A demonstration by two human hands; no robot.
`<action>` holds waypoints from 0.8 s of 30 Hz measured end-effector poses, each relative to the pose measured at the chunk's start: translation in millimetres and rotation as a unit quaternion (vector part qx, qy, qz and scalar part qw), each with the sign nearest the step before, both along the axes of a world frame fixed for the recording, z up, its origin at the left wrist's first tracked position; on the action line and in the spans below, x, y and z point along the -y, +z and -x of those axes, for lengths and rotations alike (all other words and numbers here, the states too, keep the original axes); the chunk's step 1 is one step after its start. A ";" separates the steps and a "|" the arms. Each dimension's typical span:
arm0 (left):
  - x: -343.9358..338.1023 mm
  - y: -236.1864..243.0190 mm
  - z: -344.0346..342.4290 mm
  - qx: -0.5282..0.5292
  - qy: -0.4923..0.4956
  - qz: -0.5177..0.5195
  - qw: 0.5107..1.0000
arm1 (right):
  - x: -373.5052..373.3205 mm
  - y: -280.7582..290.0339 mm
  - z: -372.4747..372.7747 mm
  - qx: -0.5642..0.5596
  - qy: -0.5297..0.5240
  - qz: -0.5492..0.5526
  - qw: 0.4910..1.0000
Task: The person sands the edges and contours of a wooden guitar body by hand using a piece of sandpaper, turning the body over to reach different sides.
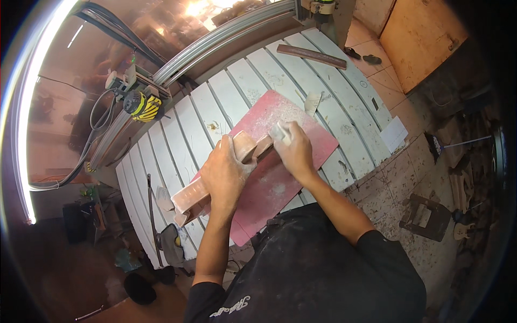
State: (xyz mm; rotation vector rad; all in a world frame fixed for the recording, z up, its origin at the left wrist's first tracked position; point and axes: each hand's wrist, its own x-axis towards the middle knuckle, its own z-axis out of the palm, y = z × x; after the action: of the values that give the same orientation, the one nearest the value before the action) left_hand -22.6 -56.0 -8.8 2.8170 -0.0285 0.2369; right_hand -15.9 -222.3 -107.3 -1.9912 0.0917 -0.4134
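A long reddish-brown wooden piece (189, 196) with a stepped profile lies slantwise over a pink board (293, 110) dusted with white powder. My left hand (223, 169) is wrapped round the wood near its middle, fingers over the top. At its far right end, my right hand (293, 148) is closed on a small pale folded sheet, seemingly sandpaper (280, 132), held against the wood. The fingers cover most of that sheet. Under both hands, the board rests on a white slatted table (183, 132).
A metal rail (226, 40) and a black-and-yellow motor unit (142, 105) border the table's far left. A brown strip (312, 56), a loose pale scrap (313, 102) and a white paper (394, 133) lie on it. A dark rod (152, 215) lies at the left edge.
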 end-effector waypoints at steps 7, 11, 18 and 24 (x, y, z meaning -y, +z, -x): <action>0.2 2.7 -4.6 0.003 -0.002 -0.003 1.000 | -4.0 -9.1 -7.6 -0.071 -0.025 -0.080 0.994; -1.5 13.1 -11.8 -0.043 0.014 0.004 0.999 | -21.8 -10.0 11.1 0.094 0.013 -0.027 0.995; -18.9 16.7 -32.5 -0.075 -0.007 -0.001 0.997 | -50.6 -14.6 14.0 0.122 0.012 -0.015 0.992; -23.2 11.8 -35.3 -0.031 -0.029 0.034 0.999 | -61.9 -11.3 2.1 0.129 -0.038 -0.007 0.991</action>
State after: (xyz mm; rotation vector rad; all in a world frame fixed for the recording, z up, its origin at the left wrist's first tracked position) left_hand 12.7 -32.8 3.0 2.7490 -0.0878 0.1351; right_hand -18.0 -160.4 -118.6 -1.9089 0.0074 -0.7135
